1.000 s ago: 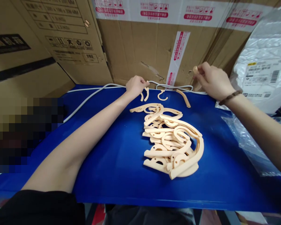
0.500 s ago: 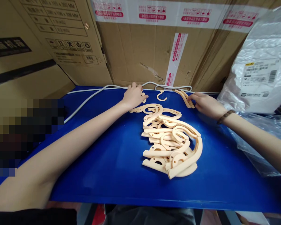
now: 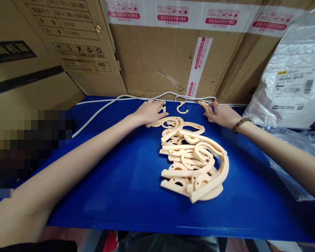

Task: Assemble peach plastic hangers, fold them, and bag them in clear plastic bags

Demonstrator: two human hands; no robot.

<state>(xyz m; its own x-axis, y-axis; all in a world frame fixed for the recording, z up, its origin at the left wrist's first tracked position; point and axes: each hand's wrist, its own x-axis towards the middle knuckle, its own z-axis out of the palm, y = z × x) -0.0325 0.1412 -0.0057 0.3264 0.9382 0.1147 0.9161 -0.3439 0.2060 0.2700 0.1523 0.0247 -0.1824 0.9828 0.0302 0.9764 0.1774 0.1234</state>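
A pile of beige folding-hanger pieces [image 3: 210, 189], with curved arms and round joints, lies across the middle of the blue table. Behind it, a loose beige hook [image 3: 183, 108] lies between my hands. My left hand [image 3: 150, 112] is at the back of the table, its thumb and fingers around a small beige hanger piece [image 3: 163, 109] that they mostly cover. To the right of the hook, my right hand [image 3: 224, 114] grips curved hanger arms [image 3: 205, 106] lying side by side; its thumb and fingers are on opposite sides of them.
A white cable [image 3: 105, 100] runs along the back edge of the table [image 3: 107, 189]. Behind stand large cardboard boxes [image 3: 152, 56]. At the right is a white plastic parcel bag [image 3: 283, 94] with a label, and clear plastic wrap [image 3: 291, 168] lies before it.
My right hand has shifted left and further over the curved hanger arms. My left hand has turned slightly, its thumb moving right. The pile and the hook stay as they were.
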